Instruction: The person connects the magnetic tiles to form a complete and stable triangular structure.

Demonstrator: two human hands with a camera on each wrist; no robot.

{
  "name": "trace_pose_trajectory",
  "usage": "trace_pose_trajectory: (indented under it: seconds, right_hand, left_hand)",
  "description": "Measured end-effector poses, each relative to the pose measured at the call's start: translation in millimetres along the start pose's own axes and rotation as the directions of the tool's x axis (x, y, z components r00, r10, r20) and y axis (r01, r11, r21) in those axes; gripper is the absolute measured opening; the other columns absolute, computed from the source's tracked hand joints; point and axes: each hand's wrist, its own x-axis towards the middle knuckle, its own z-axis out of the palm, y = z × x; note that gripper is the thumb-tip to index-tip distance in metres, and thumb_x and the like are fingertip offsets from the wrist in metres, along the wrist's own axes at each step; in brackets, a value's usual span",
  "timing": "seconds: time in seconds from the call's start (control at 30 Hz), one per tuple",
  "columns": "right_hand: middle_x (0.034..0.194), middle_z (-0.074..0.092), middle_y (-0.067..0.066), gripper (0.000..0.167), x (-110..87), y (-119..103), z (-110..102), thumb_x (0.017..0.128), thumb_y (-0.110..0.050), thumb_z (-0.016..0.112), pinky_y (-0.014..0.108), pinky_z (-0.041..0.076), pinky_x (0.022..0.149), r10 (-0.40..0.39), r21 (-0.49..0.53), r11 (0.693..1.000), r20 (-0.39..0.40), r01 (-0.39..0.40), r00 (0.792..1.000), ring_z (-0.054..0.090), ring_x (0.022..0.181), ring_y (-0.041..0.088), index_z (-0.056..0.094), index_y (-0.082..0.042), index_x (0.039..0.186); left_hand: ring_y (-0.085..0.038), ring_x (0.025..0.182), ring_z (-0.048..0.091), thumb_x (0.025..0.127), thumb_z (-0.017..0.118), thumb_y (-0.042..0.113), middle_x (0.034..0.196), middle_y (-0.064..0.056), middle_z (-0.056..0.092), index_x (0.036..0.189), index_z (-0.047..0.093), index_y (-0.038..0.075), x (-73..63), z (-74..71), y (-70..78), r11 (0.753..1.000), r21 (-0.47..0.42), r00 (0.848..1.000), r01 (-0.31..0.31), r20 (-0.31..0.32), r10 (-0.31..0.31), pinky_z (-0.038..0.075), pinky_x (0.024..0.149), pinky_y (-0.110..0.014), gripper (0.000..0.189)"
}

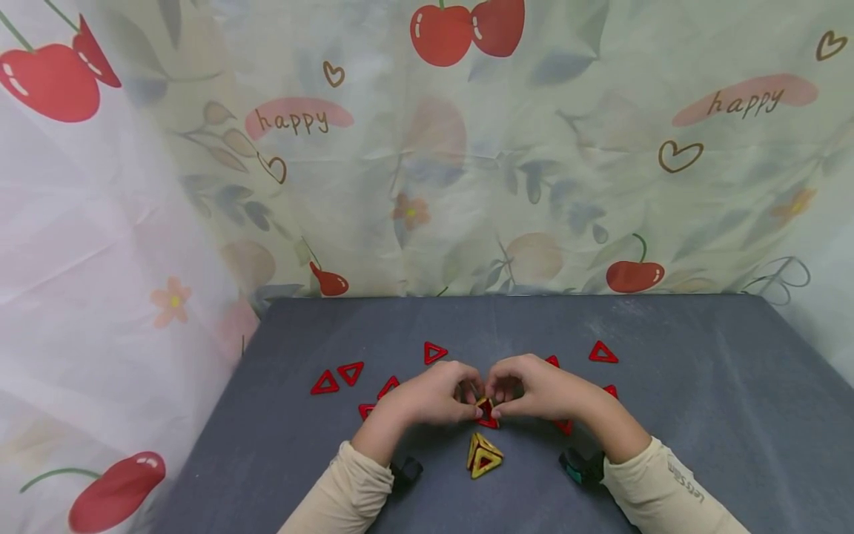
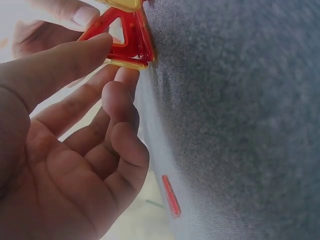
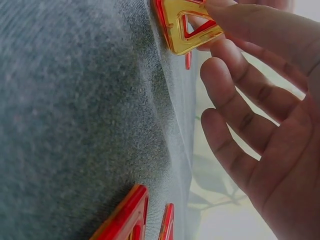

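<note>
My left hand (image 1: 434, 391) and right hand (image 1: 542, 387) meet over the dark table. Between them stands a small pyramid of red and yellow triangle tiles (image 1: 489, 421), low on the tabletop. In the left wrist view, the left thumb and fingers pinch its red face (image 2: 131, 42) with the open centre. The right wrist view shows a yellow face (image 3: 176, 40), gripped by the right thumb and a finger, the other fingers spread loosely. Nearer to me sits a mostly yellow tile pyramid (image 1: 484, 457), touched by neither hand.
Loose red triangle tiles lie flat on the left, among them one tile (image 1: 325, 383) beside another (image 1: 351, 373). A red tile (image 1: 434, 352) is behind the left hand, and one (image 1: 603, 352) at the back right. Others are partly hidden by the right arm. A patterned curtain (image 1: 467, 185) hangs behind the table.
</note>
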Motion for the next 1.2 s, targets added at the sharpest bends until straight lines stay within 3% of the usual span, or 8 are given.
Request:
trace_pose_trajectory:
  seconds: [0.5, 0.9, 1.2]
  right_hand:
    - [0.095, 0.070, -0.006, 0.014, -3.7, 1, -4, 0.094, -0.018, 0.082, 0.029, 0.057, 0.079, 0.043, -0.017, 0.999, 0.003, -0.043, 0.999, 0.065, 0.085, 0.007, 0.074, -0.018, 0.105]
    - [0.093, 0.070, -0.005, 0.018, -20.0, 7, -29, 0.095, -0.022, 0.082, 0.031, 0.057, 0.081, 0.160, -0.052, 0.985, -0.046, -0.163, 0.986, 0.066, 0.086, 0.013, 0.074, -0.011, 0.108]
    - [0.101, 0.071, 0.001, 0.026, -41.8, 24, -56, 0.095, -0.024, 0.082, 0.031, 0.057, 0.080, 0.254, -0.030, 0.965, -0.134, -0.260, 0.958, 0.068, 0.090, 0.019, 0.073, -0.007, 0.113]
  left_hand:
    - [-0.009, 0.072, 0.062, 0.093, 0.080, 0.009, 0.087, 0.003, 0.069, 0.118, 0.073, 0.013, 1.0, -0.5, -3.8, 0.999, -0.029, 0.998, 0.029, 0.055, -0.028, 0.051, 0.065, -0.023, 0.027]
    - [-0.012, 0.073, 0.061, 0.087, 0.089, 0.023, 0.098, -0.011, 0.071, 0.106, 0.072, 0.014, -2.3, -2.2, -3.4, 0.996, -0.003, 0.995, 0.091, -0.028, -0.091, 0.052, 0.067, -0.027, 0.027]
    - [-0.013, 0.083, 0.061, 0.084, 0.092, 0.029, 0.103, -0.009, 0.069, 0.102, 0.070, 0.016, -4.8, -2.4, -2.3, 0.990, -0.005, 0.989, 0.138, -0.056, -0.138, 0.053, 0.070, -0.030, 0.031]
